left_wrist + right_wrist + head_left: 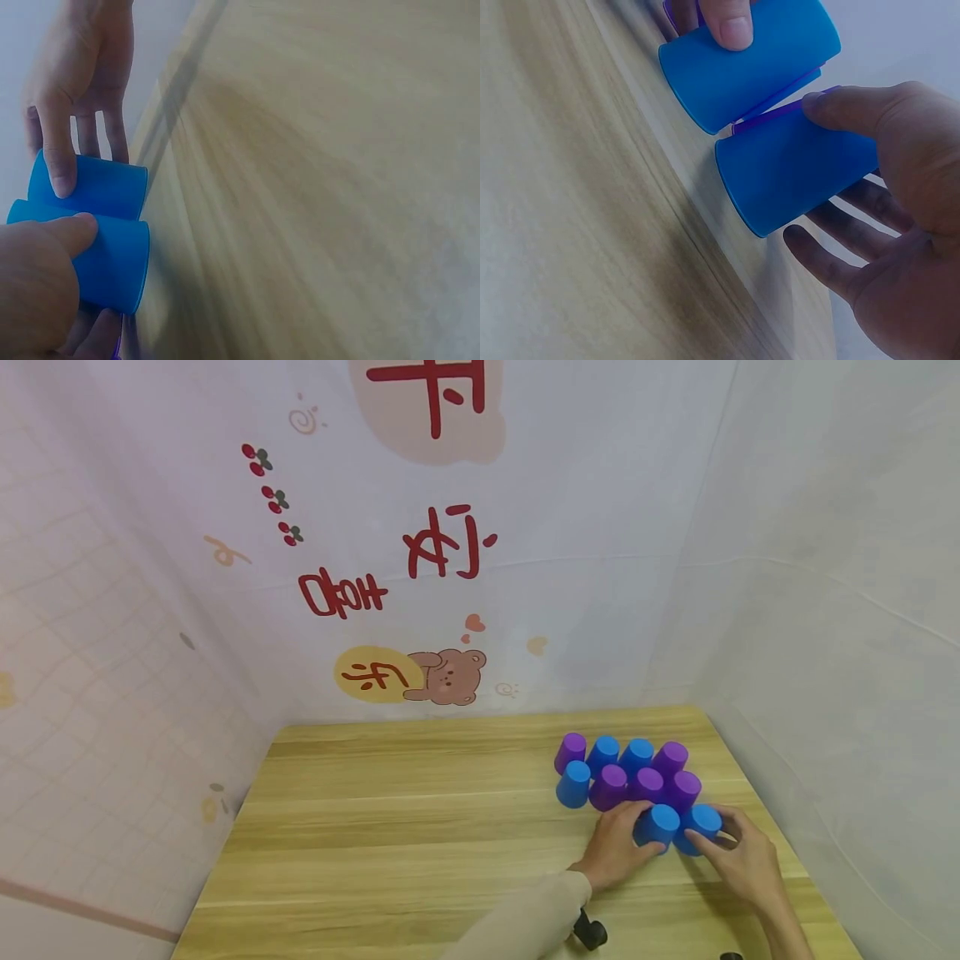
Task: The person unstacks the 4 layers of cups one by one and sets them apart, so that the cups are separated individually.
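Two upside-down blue cups stand side by side in the front row at the table's right. My left hand [611, 853] grips the left blue cup [664, 821], thumb on the near side and fingers round the far left. The right blue cup [706, 820] is between the thumb and fingers of my right hand [750, 867]. In the left wrist view the two cups nearly touch. The right wrist view shows my right thumb on its blue cup [795, 176], other fingers spread along the far side. Just behind stand a blue cup [573, 785] and several purple cups [609, 788].
A back row holds a purple cup [572, 752] at each end and blue cups [637, 755] between. White printed curtains [585, 610] close off the back and sides of the wooden table [390, 827]. A black object [591, 932] lies by the left sleeve.
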A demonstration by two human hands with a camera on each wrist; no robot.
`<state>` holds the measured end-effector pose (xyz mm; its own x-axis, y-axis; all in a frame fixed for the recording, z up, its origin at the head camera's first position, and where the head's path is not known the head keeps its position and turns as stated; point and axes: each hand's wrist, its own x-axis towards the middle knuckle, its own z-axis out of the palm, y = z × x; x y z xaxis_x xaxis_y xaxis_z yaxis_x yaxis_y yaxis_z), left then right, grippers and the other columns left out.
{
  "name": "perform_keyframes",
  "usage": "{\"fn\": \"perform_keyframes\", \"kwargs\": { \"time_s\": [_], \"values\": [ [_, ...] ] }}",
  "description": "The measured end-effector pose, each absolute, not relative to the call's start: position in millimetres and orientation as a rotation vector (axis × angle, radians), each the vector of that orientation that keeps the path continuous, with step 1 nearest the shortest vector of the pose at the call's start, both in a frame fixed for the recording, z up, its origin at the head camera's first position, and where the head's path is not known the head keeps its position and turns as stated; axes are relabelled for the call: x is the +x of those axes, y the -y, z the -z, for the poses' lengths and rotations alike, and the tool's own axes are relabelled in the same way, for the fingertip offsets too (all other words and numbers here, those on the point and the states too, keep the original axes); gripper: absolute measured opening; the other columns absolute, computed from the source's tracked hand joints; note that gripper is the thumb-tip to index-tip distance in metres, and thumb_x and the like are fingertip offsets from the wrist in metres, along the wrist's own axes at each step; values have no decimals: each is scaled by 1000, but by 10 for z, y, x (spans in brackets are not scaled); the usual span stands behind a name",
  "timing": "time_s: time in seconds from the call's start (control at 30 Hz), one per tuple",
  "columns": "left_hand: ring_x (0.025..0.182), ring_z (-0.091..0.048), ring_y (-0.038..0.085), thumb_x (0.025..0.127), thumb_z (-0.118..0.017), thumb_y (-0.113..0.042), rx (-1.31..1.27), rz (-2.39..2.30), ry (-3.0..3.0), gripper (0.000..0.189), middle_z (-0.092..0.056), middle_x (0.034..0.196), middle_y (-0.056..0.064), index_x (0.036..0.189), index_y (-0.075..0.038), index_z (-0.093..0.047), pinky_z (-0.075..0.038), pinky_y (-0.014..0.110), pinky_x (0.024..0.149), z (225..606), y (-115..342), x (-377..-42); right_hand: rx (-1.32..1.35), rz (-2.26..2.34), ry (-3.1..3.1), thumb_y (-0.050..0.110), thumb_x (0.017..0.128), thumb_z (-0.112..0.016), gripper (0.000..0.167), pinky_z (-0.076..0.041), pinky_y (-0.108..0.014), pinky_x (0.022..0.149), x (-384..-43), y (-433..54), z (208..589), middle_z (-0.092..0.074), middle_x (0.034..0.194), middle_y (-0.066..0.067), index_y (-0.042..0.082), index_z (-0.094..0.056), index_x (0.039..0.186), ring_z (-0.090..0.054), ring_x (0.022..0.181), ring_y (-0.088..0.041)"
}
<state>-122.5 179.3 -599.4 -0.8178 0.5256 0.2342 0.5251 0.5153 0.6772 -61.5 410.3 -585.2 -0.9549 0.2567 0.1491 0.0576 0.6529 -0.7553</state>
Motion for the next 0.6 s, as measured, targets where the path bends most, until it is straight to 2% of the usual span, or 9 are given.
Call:
{"fn": "perform_keyframes", "kwargs": {
  "time_s": [0.23,0.37,0.47,0.53,0.6],
  "values": [
    [142,-67,9,102,-87,-41,890,-1209,-2740,60,-72,152,-8,154,-20,-64,-57,28,122,6037,-1769,-1224,-264,-1207,2665,25,94,-96,62,-60,-4,79,-641,-4120,5848,-73,139,-33,-2,-65,141,-47,102,32],
    [141,-66,9,101,-86,-46,848,-1225,-2701,63,-71,151,-8,154,-21,-63,-57,30,121,6044,-1669,-1188,-239,-1218,2713,32,98,-92,75,-56,0,81,-618,-4139,5803,-67,148,-36,-1,-57,155,-42,104,34],
    [141,-64,7,102,-83,-50,823,-1252,-2661,62,-70,151,-11,155,-24,-62,-57,31,121,6046,-1555,-1158,-203,-1218,2714,34,102,-88,82,-48,6,85,-586,-4134,5707,-63,153,-36,-1,-48,164,-38,109,35],
    [141,-64,6,103,-81,-48,863,-1271,-2654,60,-70,153,-11,156,-25,-62,-58,29,120,6038,-1454,-1150,-177,-1191,2693,34,103,-86,81,-43,8,90,-577,-4113,5622,-63,155,-33,1,-46,166,-40,114,32],
    [139,-66,5,105,-80,-46,975,-1255,-2688,59,-69,154,-9,156,-24,-62,-58,25,118,6019,-1324,-1159,-163,-1122,2687,35,104,-84,80,-43,2,94,-581,-4056,5514,-63,157,-31,4,-46,167,-54,125,15]
  ]
}}
